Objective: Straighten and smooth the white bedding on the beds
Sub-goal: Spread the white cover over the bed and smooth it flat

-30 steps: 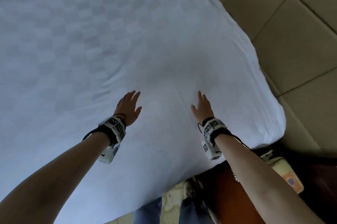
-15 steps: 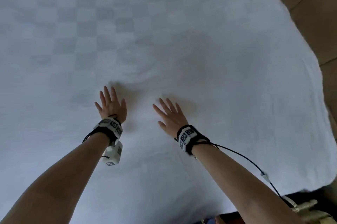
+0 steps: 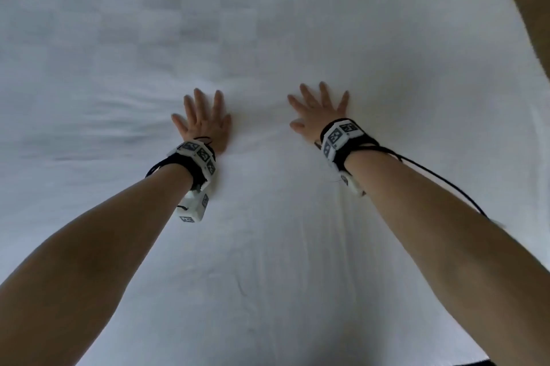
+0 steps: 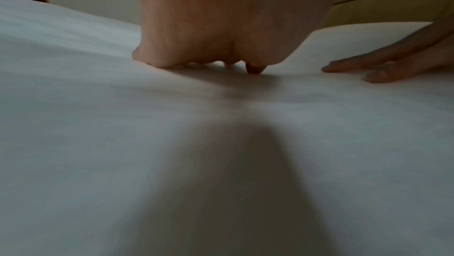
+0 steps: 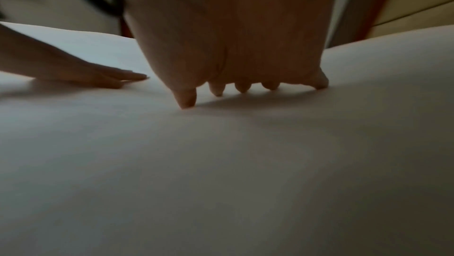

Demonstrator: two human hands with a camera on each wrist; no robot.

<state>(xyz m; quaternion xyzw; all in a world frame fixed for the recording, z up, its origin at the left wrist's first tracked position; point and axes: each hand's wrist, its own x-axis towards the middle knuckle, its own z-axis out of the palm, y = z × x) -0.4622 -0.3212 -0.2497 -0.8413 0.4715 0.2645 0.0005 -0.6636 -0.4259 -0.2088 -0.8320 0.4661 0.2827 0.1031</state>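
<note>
White checker-weave bedding (image 3: 297, 23) lies flat across the bed w/ faint creases (image 3: 98, 124) just left of the hands. Left hand (image 3: 204, 124) & right hand (image 3: 321, 115) press it palms-down, fingers splayed straight, gripping nothing. Risk: uneven pressure could bunch fabric ahead of the fingers, making new wrinkles.

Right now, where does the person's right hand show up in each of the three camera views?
Head view: right hand right of centre, spread flat on the white checked bedding.
Left wrist view: right hand at the right edge, fingers flat on the bedding.
Right wrist view: right hand top centre, seen from the wrist.
Shared landmark: the left hand, beside it in every view.
</note>
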